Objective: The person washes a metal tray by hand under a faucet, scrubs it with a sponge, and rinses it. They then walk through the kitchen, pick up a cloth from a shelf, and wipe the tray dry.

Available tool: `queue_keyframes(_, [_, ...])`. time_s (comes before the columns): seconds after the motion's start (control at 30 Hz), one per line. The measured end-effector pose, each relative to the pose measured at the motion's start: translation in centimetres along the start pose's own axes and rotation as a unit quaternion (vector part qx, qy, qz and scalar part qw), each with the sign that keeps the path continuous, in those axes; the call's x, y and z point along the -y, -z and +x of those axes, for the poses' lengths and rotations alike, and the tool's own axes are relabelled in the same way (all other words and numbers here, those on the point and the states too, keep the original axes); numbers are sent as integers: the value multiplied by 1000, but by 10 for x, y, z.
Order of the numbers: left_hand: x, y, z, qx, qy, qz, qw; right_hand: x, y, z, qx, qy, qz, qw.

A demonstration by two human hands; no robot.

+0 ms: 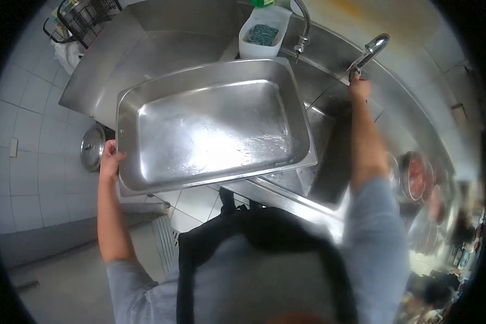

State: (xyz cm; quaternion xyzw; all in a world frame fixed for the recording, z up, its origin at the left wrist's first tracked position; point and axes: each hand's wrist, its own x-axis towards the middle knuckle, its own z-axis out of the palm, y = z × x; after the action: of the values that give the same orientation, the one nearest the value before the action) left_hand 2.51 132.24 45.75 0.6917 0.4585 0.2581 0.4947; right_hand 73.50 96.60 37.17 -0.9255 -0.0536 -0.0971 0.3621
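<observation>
A large rectangular steel pan [210, 127], wet and shiny inside, is held up level with its open side toward me. My left hand [111, 160] grips the pan's left rim, thumb over the edge. The pan's right end reaches over the near edge of the steel sink [335, 146]. At the back right, my right hand [360, 87] is closed around the lower part of a chrome faucet [370, 51]. No water shows running from its spout.
Behind the pan, a white plastic container [254, 49] holds a green scouring pad [263, 35]. A second spout [304, 27] hangs beside it. Bowls of red food [416, 175] stand at the right. A round lid [93, 147] and a black wire rack [81, 21] are at the left.
</observation>
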Motion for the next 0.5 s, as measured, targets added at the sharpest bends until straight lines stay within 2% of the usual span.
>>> queue_keyframes(0.03, [-4,10,8,1,8,3,1000,6,-7,3,21,-8,-9,1000])
queue_keyframes(0.1, [-22,28,12,3,25,10,1000,60,26,-58,220,107,-129,961])
queue_keyframes(0.13, [-37,30,13,-36,34,-52,997,90,43,-97,253,181,-90,946])
queue_keyframes(0.17, [-41,40,24,-15,24,-71,997,125,51,-131,283,254,-50,924])
queue_keyframes(0.23, [-45,61,50,26,6,-108,994,205,41,-181,305,336,33,890])
queue_keyframes(0.3, [-64,64,70,27,5,-86,996,296,23,-208,296,388,47,871])
queue_keyframes(0.37, [-95,54,76,23,13,-94,995,359,-50,-194,207,430,18,879])
queue_keyframes(0.43, [-105,45,88,50,12,-71,996,392,-131,-168,216,441,-85,867])
queue_keyframes(0.5, [-106,28,99,80,-10,-53,995,402,-168,-170,225,375,-215,873])
